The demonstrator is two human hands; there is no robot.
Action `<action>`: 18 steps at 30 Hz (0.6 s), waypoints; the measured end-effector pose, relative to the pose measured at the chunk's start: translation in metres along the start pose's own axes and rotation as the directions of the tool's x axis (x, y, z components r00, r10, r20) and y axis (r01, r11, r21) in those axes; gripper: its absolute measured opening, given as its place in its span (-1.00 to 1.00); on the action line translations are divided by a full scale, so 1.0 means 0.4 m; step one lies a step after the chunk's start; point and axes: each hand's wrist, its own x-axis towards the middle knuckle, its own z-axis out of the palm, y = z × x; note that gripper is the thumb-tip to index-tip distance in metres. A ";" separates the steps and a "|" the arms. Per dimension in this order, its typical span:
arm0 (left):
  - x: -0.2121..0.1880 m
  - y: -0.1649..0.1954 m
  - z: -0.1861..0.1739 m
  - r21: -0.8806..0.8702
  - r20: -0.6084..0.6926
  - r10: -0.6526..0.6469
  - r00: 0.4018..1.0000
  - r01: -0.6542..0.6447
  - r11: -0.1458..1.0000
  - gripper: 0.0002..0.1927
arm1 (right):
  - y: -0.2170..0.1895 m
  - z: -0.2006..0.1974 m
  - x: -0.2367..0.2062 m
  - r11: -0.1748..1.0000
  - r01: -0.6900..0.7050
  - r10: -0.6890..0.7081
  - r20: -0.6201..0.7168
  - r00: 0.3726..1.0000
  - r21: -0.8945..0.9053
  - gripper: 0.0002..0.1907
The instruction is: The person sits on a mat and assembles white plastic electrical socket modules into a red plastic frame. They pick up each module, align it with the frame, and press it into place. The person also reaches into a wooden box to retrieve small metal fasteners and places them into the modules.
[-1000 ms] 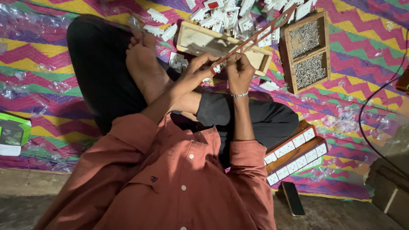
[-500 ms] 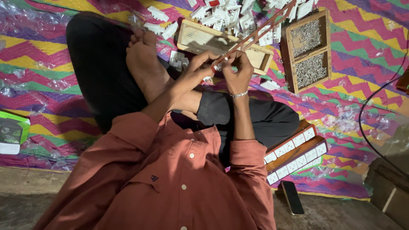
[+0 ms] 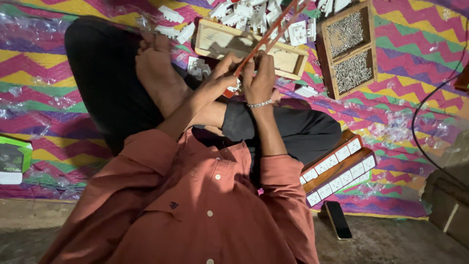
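I sit cross-legged on a zigzag-patterned mat. My left hand (image 3: 213,83) and my right hand (image 3: 259,77), which has a bracelet at the wrist, meet over my lap. Together they hold a small white switch part (image 3: 235,87) and a bundle of red wires (image 3: 271,30). The wires run up and to the right from my fingers. Both hands are closed on the part and the wires, and my fingers hide much of the part. My bare foot (image 3: 159,73) lies just left of my hands.
Beyond my hands lies an open wooden box (image 3: 222,40), with a heap of white switch parts (image 3: 246,13) behind it. A wooden tray of screws (image 3: 348,51) is at upper right. Wooden switch boards (image 3: 338,168), a phone (image 3: 338,220), a green box (image 3: 14,157) and a black cable (image 3: 424,115) lie around me.
My hands stay together over my lap with only small finger movements. The red wires have tilted slightly. Nothing else has moved.
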 end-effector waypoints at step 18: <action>-0.005 0.057 0.036 0.190 -0.286 0.230 0.930 -0.181 0.965 -0.06 | 0.118 -0.074 0.030 0.965 -0.234 0.223 0.098 0.970 0.119 -0.83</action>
